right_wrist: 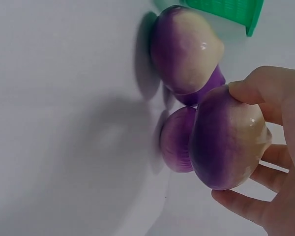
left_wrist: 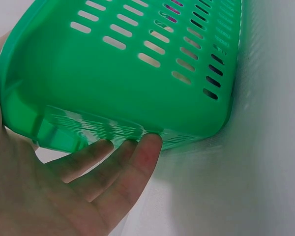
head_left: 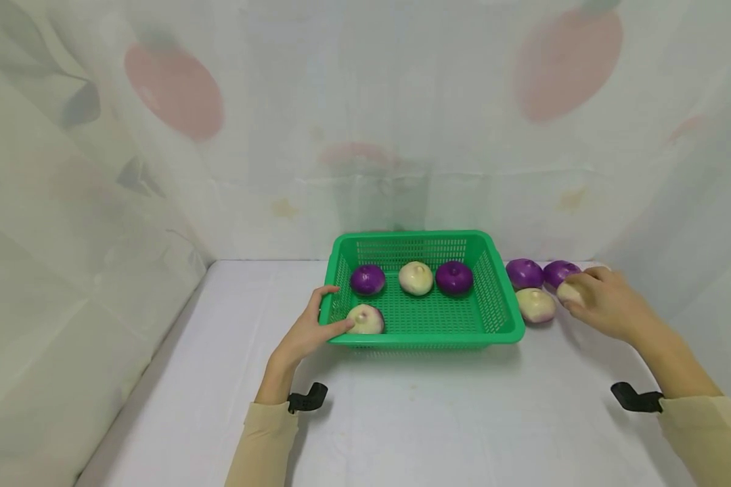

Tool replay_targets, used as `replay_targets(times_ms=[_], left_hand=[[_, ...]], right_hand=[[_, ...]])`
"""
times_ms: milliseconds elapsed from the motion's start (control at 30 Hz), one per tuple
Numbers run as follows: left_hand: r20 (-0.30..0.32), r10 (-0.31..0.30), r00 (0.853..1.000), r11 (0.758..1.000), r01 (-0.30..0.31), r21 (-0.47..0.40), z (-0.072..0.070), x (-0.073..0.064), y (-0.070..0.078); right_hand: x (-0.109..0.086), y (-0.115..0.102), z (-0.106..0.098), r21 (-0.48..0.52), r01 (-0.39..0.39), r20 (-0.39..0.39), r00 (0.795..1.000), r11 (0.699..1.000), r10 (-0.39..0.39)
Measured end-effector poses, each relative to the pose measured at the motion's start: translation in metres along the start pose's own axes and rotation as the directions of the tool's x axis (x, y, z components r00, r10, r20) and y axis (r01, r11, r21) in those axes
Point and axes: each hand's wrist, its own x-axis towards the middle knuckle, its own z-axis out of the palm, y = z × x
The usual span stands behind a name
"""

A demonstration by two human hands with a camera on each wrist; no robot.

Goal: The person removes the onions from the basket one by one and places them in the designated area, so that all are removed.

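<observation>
My left hand (head_left: 307, 333) holds the near left corner of a green plastic basket (head_left: 426, 339), the thumb over the rim and the fingers against the outer wall. In the basket lie two purple onions (head_left: 368, 280) and two white-and-purple turnips (head_left: 415, 279). Off to the right, my right hand (head_left: 612, 306) grips another turnip (right_wrist: 226, 142), white at the top and purple below, between thumb and fingers. Beside that hand, a turnip (head_left: 535, 306) and two purple onions (head_left: 524, 274) rest on the table, close to the basket's right side.
A white cloth covers the table (head_left: 414, 419). Behind it hangs a pale curtain (head_left: 378, 101) with faded fruit prints, and the same cloth drapes the left side (head_left: 55, 270). Each wrist wears a black camera mount (head_left: 307, 398).
</observation>
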Motion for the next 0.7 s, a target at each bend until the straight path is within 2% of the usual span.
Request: replay_targets(times_ms=[400, 700], left_hand=[[-0.001, -0.001, 1.000, 1.000, 0.001, 0.008, 0.000, 0.000, 0.000], [0.000, 0.000, 1.000, 1.000, 0.000, 0.010, 0.000, 0.000, -0.001]], right_hand=[[-0.003, 0.015, 0.012, -0.009, -0.029, 0.049, 0.998, 1.000, 0.029], [-0.005, 0.019, 0.020, 0.008, -0.036, 0.039, 0.999, 0.999, 0.036]])
